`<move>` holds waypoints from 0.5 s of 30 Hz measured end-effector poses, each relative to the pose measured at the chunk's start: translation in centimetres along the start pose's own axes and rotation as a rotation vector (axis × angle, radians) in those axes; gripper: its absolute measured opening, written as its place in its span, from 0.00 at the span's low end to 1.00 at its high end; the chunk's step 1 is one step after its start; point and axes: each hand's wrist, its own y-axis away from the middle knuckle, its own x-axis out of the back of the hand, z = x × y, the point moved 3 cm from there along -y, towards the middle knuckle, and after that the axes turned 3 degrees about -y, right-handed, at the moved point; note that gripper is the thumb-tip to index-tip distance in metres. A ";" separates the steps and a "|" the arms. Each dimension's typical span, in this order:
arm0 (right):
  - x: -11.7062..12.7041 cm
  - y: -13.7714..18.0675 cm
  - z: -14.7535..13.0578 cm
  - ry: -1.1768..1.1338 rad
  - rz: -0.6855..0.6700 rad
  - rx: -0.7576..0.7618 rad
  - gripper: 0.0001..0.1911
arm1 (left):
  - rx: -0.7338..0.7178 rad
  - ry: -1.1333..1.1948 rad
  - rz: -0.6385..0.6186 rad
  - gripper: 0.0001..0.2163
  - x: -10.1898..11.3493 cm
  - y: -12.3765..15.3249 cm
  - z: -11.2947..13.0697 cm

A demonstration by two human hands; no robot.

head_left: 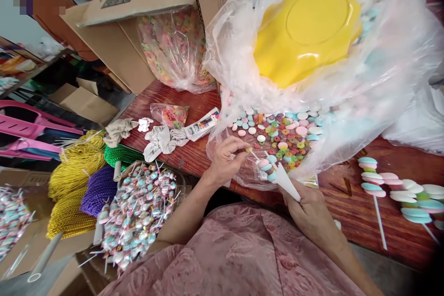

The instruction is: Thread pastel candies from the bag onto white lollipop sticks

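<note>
My left hand [225, 161] is closed in a pinch on a small yellow gummy ring [248, 149], right at the tip of a thin white stick. My right hand [307, 206] grips a bundle of white lollipop sticks [287, 182]. Blue and pink marshmallows [266, 165] sit at the upper ends of these sticks, between my two hands. Just beyond, loose gummy rings [291, 161] and flat round marshmallows [261, 138] lie spread on clear plastic. Fingers of my right hand are partly hidden behind the sticks.
A yellow scalloped dish [308, 32] rests upside down on a large plastic bag [388, 88] of marshmallows. Behind stands a cardboard box [138, 2] with bagged gummy rings [173, 51]. Finished marshmallow skewers [373, 180] lie right; wrapped ones fill a container [145, 208] lower left, beside cord bundles [74, 171].
</note>
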 end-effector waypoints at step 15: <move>-0.7 -0.5 0.8 -0.057 -0.117 -0.080 0.16 | -0.038 0.177 0.012 0.03 -0.5 0.5 -2.1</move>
